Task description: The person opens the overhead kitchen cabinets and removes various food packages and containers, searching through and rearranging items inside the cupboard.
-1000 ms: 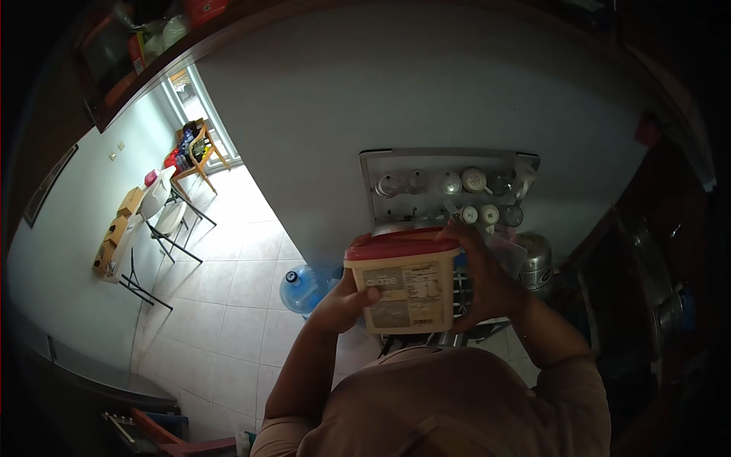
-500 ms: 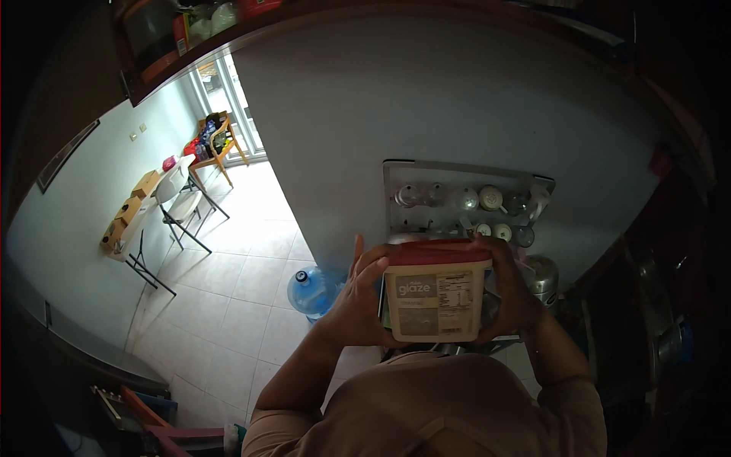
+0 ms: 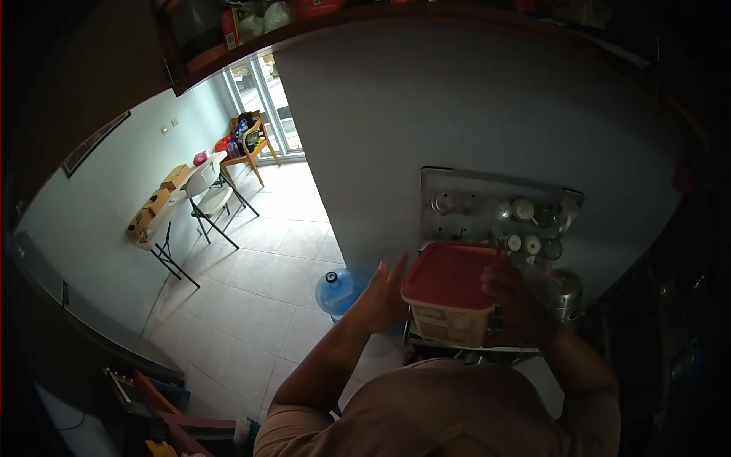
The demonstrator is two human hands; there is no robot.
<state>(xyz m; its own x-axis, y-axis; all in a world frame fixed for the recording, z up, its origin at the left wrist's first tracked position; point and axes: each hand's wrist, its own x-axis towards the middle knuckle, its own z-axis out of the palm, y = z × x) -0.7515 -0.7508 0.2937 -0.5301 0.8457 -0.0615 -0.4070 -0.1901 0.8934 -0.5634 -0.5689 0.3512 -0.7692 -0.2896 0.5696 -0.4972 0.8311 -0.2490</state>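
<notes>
A plastic tub with a red lid (image 3: 449, 276) and a printed "glaze" label on its pale side is in front of my chest, its top tipped into view. My right hand (image 3: 521, 301) grips the tub's right side, fingers curled at the lid's edge. At the tub's left side is my left hand (image 3: 383, 302), open, its fingers stretched upward and spread beside the lid's corner. Its palm side is partly in shadow.
Behind the tub stands a rack of glasses and mugs (image 3: 523, 209), with a metal pot (image 3: 567, 289) to its right. A blue water jug (image 3: 335, 293) is on the tiled floor at left. Overhead runs a cabinet shelf (image 3: 396, 21). A folding chair (image 3: 209, 199) stands farther off.
The tub has tipped so its red lid faces me more and its label less. My left hand has opened off its side; my right hand still grips it. The view has shifted left.
</notes>
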